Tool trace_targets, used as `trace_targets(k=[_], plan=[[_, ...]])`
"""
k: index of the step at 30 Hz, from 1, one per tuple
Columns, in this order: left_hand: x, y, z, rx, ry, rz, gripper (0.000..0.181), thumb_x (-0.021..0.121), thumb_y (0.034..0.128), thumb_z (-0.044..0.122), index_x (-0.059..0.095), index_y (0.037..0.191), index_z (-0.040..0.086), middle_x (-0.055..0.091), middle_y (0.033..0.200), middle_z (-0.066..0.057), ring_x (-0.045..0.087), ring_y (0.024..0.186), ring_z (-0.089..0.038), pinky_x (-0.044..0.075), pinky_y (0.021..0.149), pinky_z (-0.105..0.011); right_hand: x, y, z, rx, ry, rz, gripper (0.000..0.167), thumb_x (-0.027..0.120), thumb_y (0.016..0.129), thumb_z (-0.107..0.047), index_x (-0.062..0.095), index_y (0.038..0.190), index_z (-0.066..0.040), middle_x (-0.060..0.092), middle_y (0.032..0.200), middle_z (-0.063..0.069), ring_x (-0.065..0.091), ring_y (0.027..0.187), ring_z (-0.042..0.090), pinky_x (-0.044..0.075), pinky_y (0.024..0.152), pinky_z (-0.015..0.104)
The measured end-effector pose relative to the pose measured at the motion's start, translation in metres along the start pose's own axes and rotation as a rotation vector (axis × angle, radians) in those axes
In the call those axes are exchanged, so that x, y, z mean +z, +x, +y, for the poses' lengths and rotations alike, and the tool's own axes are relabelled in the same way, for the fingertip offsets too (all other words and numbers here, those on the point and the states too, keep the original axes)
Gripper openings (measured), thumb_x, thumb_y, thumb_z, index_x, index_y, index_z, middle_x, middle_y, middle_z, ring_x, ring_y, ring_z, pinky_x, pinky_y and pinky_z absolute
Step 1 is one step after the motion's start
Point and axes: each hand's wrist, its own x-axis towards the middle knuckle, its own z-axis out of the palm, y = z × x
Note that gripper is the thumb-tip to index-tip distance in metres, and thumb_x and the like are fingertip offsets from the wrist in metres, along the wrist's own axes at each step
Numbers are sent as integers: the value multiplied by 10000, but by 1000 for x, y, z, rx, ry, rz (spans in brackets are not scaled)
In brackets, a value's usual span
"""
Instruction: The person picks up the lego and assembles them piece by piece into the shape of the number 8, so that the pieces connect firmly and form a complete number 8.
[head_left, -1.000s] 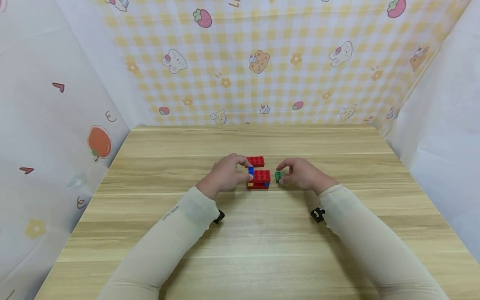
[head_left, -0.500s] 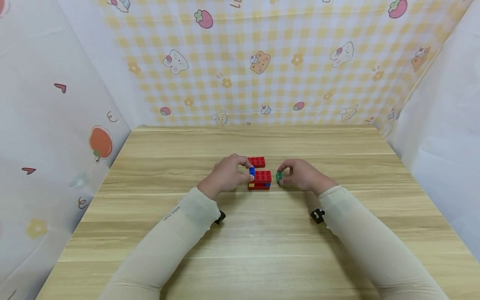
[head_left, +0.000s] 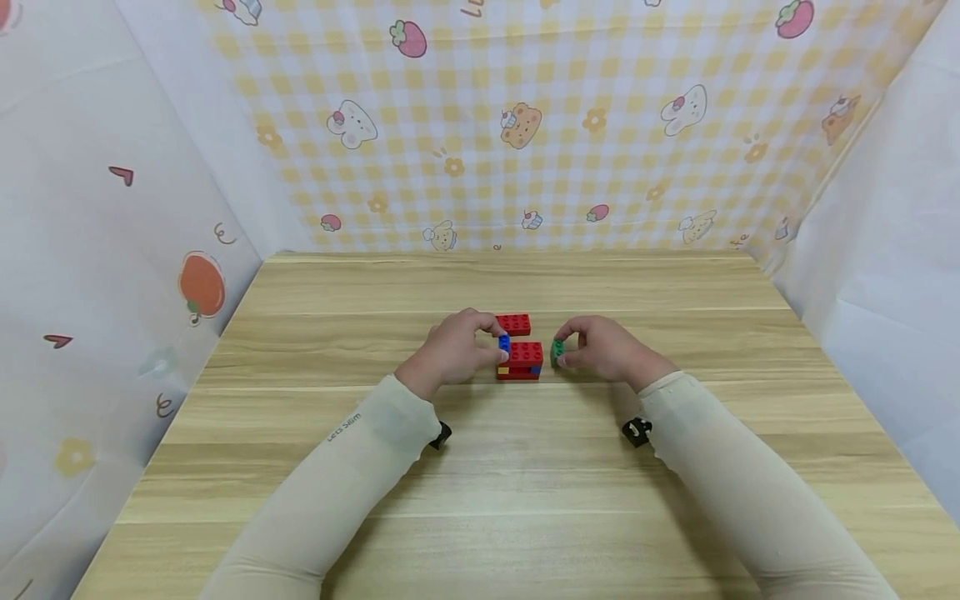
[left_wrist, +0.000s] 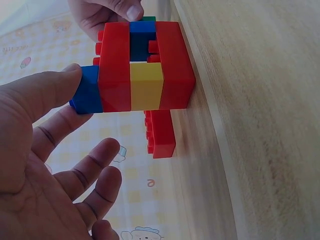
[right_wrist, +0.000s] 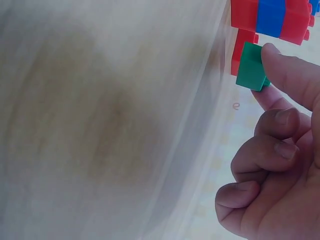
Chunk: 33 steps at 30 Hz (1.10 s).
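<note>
Building over a pale wooden tabletop [head_left: 525, 500] with two bare hands. Pinching a small blue brick [head_left: 504, 342] between thumb and index finger in the left-hand grip [head_left: 452, 346], touching it to the top of a brick stack [head_left: 526, 353] at the nine o'clock end. Pinching a small green brick [head_left: 557, 353] in the right-hand grip [head_left: 603, 346], near the stack at three o'clock but apart from it; not showing clearly whether resting on the tabletop.

Rising, within the stack, from a lower red brick [left_wrist: 175, 75], through a yellow brick [left_wrist: 146, 86] at nine o'clock and a blue support brick [right_wrist: 271, 17] at three o'clock, to an upper red brick [left_wrist: 115, 75]. Including a loose red brick [head_left: 515, 323] just beyond the stack, at about twelve o'clock.

Seemingly seating the blue brick, leaving its firmness of fit unclear. Probably calling next for pressing it fully down, then raising the green brick, bringing it toward nine o'clock, aligning it over the stack's three o'clock end and lowering it level. Likely needing the left-hand grip for steadying.
</note>
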Motion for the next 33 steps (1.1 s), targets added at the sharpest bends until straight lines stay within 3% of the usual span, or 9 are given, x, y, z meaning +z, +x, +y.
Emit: trace_targets(k=[33], plan=[[-1, -1, 1, -4, -5, -7, 199, 790, 960, 336, 721, 1122, 241, 614, 1370, 16, 540, 1316, -291, 429, 1079, -525, -13, -15, -14, -85, 37, 77, 313, 771, 976, -227, 713, 1254, -94, 498, 739, 30, 451, 621, 192, 399, 590, 319]])
